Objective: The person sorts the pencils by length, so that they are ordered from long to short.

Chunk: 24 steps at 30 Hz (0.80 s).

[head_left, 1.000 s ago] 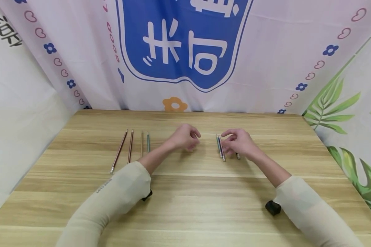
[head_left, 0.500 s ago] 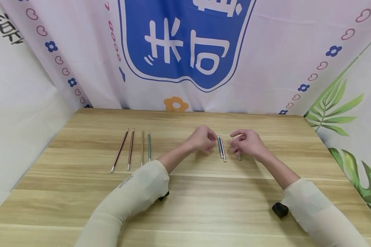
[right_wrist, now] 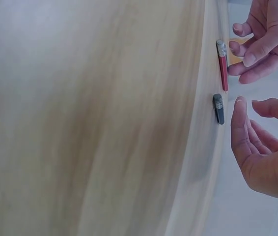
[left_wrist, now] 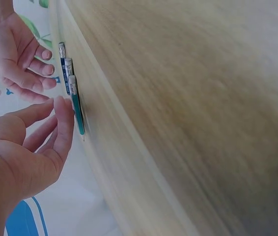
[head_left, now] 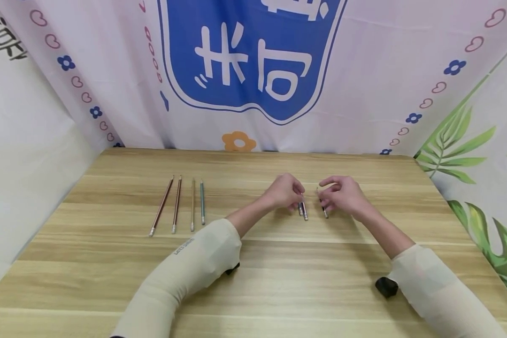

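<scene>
My left hand (head_left: 284, 191) is over a small group of short pencils (head_left: 306, 215), hiding their upper ends. In the left wrist view, the left thumb and forefinger tips come close together beside a teal pencil (left_wrist: 78, 113); whether they touch it is unclear. Two blue pencils lie alongside it. My right hand (head_left: 344, 195) hovers by a black pencil (head_left: 325, 212), thumb and forefinger apart and nothing visible between them. From the right wrist, a red pencil (right_wrist: 223, 71) shows near the left hand's fingers. All these pencils have erasers on their near ends.
Several longer pencils lie spaced out in a row on the left of the wooden table (head_left: 279, 277): two dark red pencils (head_left: 176, 206), one tan pencil (head_left: 192, 206) and one teal pencil (head_left: 202, 202). A printed curtain (head_left: 363, 84) hangs behind the table's far edge.
My left hand has moved right, from beside the group to over it. The right hand has shifted slightly right, off the group to the black pencil. The left row has not moved.
</scene>
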Available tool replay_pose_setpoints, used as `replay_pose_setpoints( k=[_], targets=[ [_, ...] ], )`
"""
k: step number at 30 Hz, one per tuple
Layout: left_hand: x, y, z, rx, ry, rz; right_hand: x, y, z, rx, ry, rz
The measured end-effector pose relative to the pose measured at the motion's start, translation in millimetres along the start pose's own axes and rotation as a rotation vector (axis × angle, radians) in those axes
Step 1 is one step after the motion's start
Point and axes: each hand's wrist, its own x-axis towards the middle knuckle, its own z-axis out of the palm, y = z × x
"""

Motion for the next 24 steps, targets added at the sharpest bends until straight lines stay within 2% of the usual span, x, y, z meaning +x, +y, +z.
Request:
replay_pose_setpoints(
  k=[8, 17, 24],
  targets=[
    [5.2, 3.4, 5.0, 0.080, 0.011, -0.008, -1.4, 0, -1, -0.002, 0.003, 0.001],
    [13.6, 12.5, 13.9, 0.222, 0.005, -0.013, -1.7, 2, -4, 0.020, 0.000, -0.007],
    [20.7, 20.8, 23.3, 0.323, 0.039, -0.032, -2.6, 4, -7, 0.007, 0.009, -0.005]
  ],
)
